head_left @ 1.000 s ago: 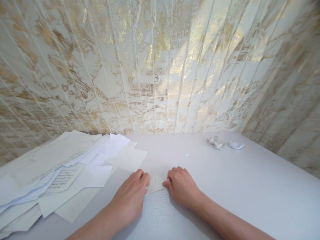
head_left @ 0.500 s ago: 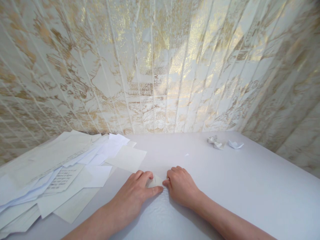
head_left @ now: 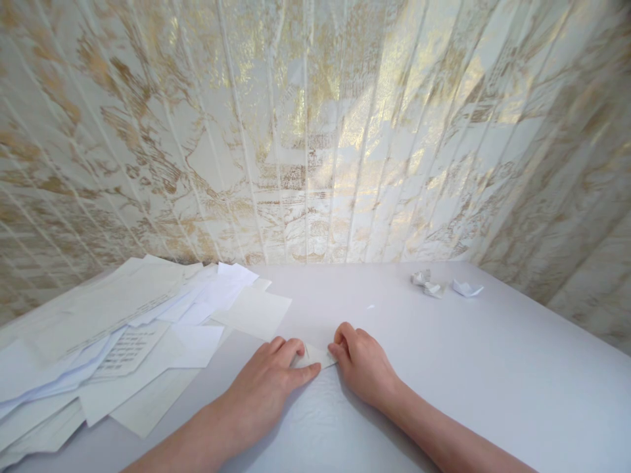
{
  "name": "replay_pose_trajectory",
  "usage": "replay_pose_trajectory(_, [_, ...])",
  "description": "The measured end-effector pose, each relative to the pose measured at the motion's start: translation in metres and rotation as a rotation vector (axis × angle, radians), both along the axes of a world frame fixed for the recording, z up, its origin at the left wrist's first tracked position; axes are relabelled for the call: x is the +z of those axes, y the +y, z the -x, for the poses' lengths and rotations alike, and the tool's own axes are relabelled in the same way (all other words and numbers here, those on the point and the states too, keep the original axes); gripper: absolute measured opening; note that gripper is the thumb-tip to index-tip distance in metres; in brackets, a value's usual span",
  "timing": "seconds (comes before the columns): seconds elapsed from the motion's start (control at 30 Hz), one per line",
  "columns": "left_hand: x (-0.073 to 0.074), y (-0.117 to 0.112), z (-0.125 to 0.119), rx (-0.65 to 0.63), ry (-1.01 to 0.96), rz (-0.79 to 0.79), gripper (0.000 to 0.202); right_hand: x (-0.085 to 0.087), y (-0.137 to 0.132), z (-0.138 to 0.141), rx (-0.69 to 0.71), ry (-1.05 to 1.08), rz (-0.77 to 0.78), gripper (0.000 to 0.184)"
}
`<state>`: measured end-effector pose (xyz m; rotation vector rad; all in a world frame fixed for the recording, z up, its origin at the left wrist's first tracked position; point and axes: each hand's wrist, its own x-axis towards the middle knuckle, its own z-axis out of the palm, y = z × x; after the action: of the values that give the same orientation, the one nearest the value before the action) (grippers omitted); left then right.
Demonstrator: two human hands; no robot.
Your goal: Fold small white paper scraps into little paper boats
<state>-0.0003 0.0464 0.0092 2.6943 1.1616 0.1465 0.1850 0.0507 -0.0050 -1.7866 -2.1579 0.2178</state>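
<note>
A small folded piece of white paper (head_left: 316,355) lies on the white table between my hands. My left hand (head_left: 279,368) holds its left side, with the thumb along the near edge and the index finger curled behind. At its right end, my right hand (head_left: 357,358) pinches the paper between thumb and bent index finger. Part of the paper is hidden under the fingers of both hands.
Loose paper sheets (head_left: 148,328), some printed, spread over the left of the table (head_left: 473,381). Folded paper pieces (head_left: 426,284) and a small paper boat shape (head_left: 467,288) sit at the back right. A tiny paper scrap (head_left: 371,307) lies beyond my hands. Patterned curtain-like material (head_left: 305,131) rises behind.
My right hand has shifted slightly right and its index finger has lifted and bent, so more of the folded paper shows. My left hand stays nearly in place. The view has shifted slightly.
</note>
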Motion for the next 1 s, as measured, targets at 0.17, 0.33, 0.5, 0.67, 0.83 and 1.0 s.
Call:
replay_pose_trajectory(0.17, [0.000,0.001,0.000,-0.005,0.011,-0.004,0.044,-0.003,-0.007,0.006,0.003,0.035,-0.090,0.016])
replay_pose_trajectory(0.33, [0.001,0.001,0.003,-0.022,0.049,-0.023,0.041,-0.002,-0.006,0.006,0.009,-0.042,-0.092,0.012])
replay_pose_trajectory(0.5, [0.008,-0.003,0.008,-0.009,0.122,-0.047,0.037,0.000,-0.005,0.004,0.029,-0.069,-0.062,0.009])
replay_pose_trajectory(0.67, [0.016,-0.009,0.009,0.011,0.223,-0.064,0.031,0.000,-0.005,0.002,0.045,-0.062,-0.037,0.007])
replay_pose_trajectory(0.83, [0.024,-0.012,0.010,0.045,0.235,-0.035,0.026,-0.001,-0.002,-0.002,0.080,-0.033,-0.007,0.010])
replay_pose_trajectory(1.0, [0.032,-0.014,0.013,0.065,0.238,-0.003,0.027,-0.004,-0.001,-0.006,0.102,0.000,-0.003,0.017])
